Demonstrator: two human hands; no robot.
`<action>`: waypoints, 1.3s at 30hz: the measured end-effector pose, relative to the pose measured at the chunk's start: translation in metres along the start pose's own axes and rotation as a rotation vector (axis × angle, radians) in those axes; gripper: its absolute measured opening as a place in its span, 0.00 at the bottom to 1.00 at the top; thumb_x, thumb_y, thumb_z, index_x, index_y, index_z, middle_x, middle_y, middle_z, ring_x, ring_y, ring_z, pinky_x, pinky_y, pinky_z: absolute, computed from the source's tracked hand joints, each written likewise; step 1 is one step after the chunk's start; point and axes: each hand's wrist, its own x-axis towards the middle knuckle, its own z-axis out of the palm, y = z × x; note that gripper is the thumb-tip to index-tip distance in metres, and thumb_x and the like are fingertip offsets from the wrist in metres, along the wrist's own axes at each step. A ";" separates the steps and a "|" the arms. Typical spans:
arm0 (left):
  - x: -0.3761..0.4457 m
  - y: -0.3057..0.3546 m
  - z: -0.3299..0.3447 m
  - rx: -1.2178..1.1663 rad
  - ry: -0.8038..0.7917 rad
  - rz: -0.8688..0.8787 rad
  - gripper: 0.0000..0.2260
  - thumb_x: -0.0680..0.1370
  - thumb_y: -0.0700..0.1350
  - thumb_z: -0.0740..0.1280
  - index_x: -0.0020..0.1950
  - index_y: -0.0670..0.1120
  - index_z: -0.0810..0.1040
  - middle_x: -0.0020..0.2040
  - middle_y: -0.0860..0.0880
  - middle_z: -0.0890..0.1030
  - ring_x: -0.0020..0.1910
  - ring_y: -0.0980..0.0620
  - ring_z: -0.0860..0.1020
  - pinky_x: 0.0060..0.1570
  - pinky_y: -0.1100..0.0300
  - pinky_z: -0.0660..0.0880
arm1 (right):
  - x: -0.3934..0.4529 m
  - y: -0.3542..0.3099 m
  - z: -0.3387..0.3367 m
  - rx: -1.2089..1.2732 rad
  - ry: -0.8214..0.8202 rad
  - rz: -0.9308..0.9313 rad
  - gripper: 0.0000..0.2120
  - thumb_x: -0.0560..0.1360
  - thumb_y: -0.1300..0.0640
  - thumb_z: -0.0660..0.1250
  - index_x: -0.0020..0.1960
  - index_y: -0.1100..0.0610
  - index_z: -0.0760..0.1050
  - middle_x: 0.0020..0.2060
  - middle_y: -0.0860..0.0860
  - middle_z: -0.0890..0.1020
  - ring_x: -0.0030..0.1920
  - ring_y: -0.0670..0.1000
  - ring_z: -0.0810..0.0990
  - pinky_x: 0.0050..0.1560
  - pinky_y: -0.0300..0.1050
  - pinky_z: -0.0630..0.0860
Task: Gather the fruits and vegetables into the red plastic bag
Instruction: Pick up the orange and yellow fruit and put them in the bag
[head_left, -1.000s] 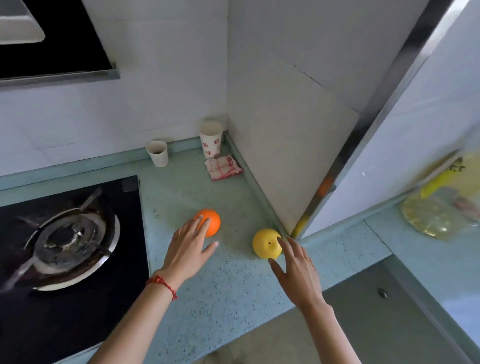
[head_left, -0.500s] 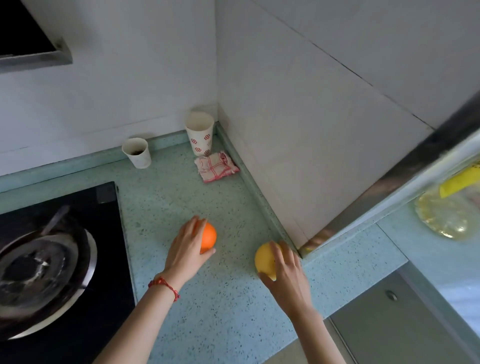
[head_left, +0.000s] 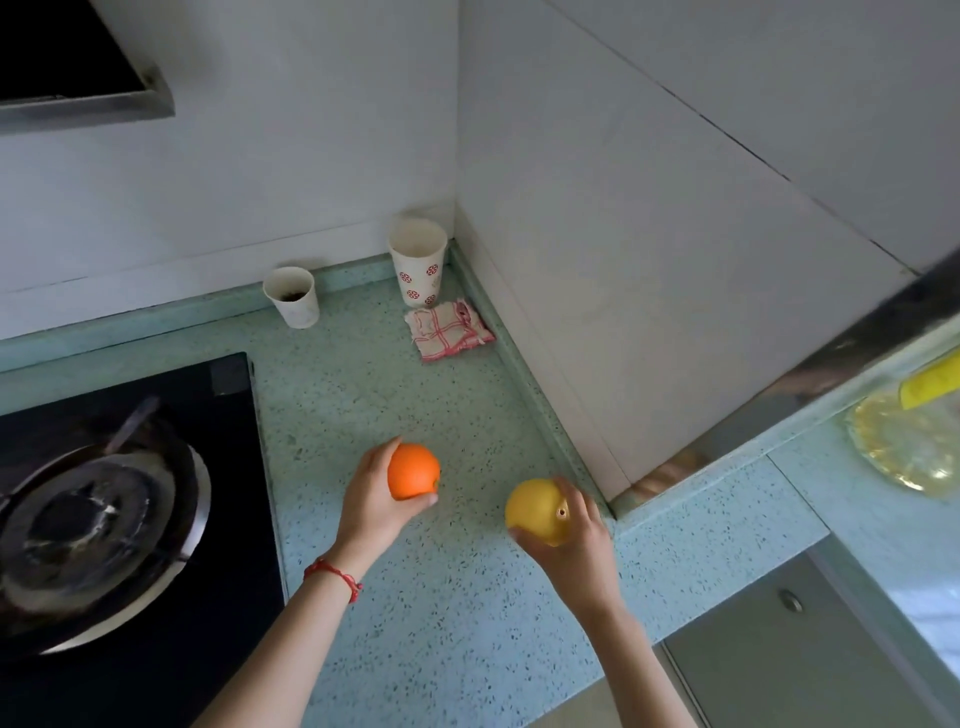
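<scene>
My left hand (head_left: 371, 506) grips an orange fruit (head_left: 413, 470), lifted a little above the speckled green countertop (head_left: 457, 613). A round yellow fruit (head_left: 535, 511) with a small stem scar rests in my right hand (head_left: 574, 540), also held off the counter. The two fruits are about a hand's width apart. A red string bracelet circles my left wrist. No red plastic bag shows in this view.
A black gas hob (head_left: 104, 519) with a burner lies at left. Two paper cups (head_left: 292, 296) (head_left: 418, 260) and a folded red-checked cloth (head_left: 447, 330) sit in the back corner. White walls close the back and right. A clear oil bottle (head_left: 904, 447) stands far right.
Both hands reached the fruits, closed around them and raised them off the counter. The camera view has shifted slightly.
</scene>
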 end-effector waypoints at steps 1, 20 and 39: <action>-0.005 0.000 -0.001 -0.036 0.007 -0.014 0.36 0.65 0.45 0.77 0.69 0.45 0.65 0.68 0.42 0.68 0.62 0.41 0.72 0.57 0.52 0.70 | -0.001 -0.003 0.000 0.040 -0.002 0.010 0.37 0.66 0.49 0.74 0.70 0.51 0.62 0.65 0.52 0.71 0.62 0.54 0.71 0.54 0.43 0.68; -0.144 -0.020 -0.037 -0.587 0.353 -0.342 0.45 0.51 0.62 0.72 0.66 0.50 0.69 0.58 0.47 0.76 0.53 0.49 0.76 0.51 0.56 0.71 | -0.035 -0.024 -0.005 0.467 -0.332 -0.074 0.36 0.60 0.45 0.72 0.66 0.49 0.68 0.59 0.51 0.73 0.60 0.55 0.73 0.56 0.51 0.72; -0.384 -0.071 -0.029 -0.807 1.123 -0.623 0.32 0.54 0.53 0.74 0.57 0.53 0.72 0.54 0.44 0.77 0.49 0.46 0.76 0.41 0.58 0.73 | -0.168 -0.071 0.078 0.258 -0.937 -0.421 0.27 0.69 0.56 0.72 0.66 0.50 0.69 0.56 0.51 0.75 0.55 0.51 0.74 0.53 0.46 0.72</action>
